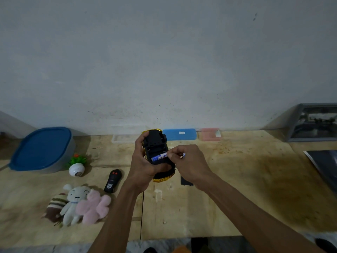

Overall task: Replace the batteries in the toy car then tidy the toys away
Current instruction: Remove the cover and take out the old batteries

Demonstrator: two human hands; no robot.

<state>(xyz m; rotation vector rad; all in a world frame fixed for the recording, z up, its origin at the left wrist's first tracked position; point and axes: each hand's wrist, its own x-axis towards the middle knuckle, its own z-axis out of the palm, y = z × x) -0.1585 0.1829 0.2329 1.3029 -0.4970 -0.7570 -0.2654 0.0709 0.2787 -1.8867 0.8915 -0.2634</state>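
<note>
My left hand grips a yellow toy car, held upside down above the table so its black underside faces me. A blue and white battery lies in the open compartment. The fingertips of my right hand pinch the right end of that battery, and another battery pokes out between the fingers. A black battery cover lies on the table under my right wrist. The black remote control lies to the left of my left forearm.
Left on the table stand a grey tub with a blue lid, a small potted fake plant and three soft toys. Clear, blue and pink cases line the wall. A glass box sits far right.
</note>
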